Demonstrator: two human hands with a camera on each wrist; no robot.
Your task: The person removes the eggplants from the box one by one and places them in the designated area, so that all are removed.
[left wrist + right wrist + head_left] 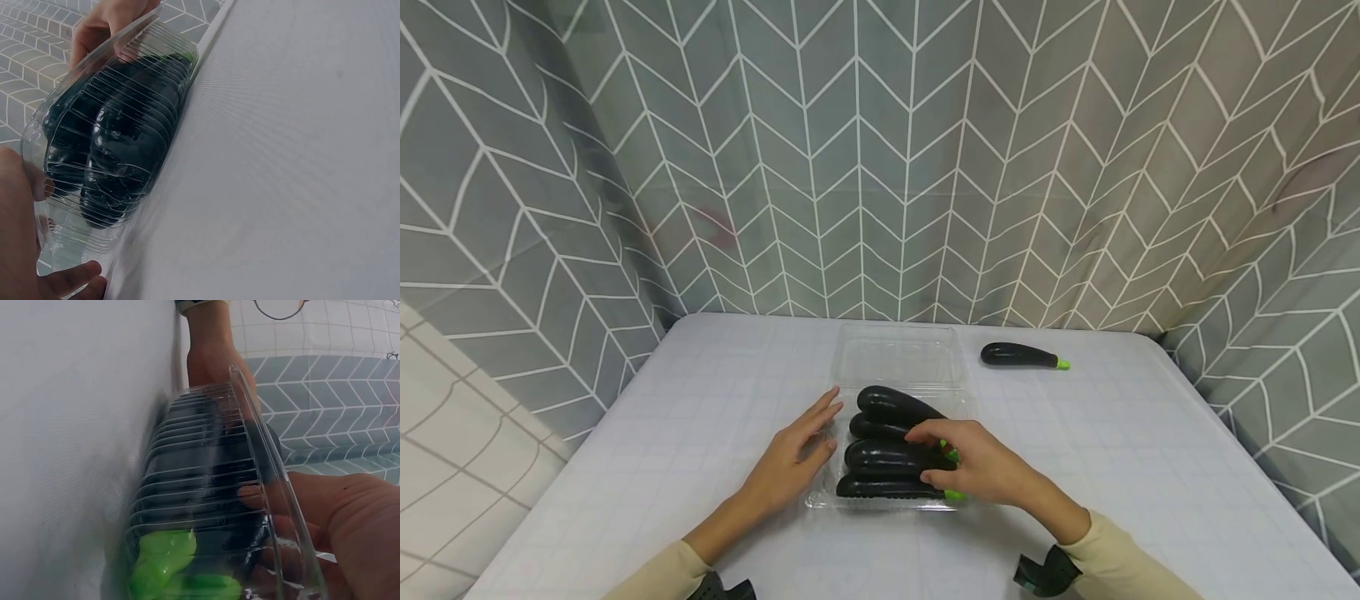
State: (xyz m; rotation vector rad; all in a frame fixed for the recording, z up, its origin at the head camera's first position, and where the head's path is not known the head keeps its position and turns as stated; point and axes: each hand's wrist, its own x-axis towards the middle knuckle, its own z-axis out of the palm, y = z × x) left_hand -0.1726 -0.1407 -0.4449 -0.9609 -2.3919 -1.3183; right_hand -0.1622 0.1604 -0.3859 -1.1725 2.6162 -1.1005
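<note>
Near the table's [700, 400] front edge, a clear plastic tray [827, 498] holds four dark eggplants [887, 457] lying side by side, long axes running left to right with green stems toward the right hand [981, 467]. That hand's fingers curl onto the stem ends, while the left hand [793, 458] rests flat and relaxed against the tray's left wall. A fifth eggplant [1021, 356] lies well apart, beyond the right hand, nearer to it than to the left.

Glossy black-purple toy aubergines [891, 458] with bright green stems in a clear ribbed plastic tray [827, 498], pale grey surface [1150, 467] faintly gridded white, grey-green curtain [880, 158] behind the tray with white chevron lines, cream sleeves [1120, 558]
</note>
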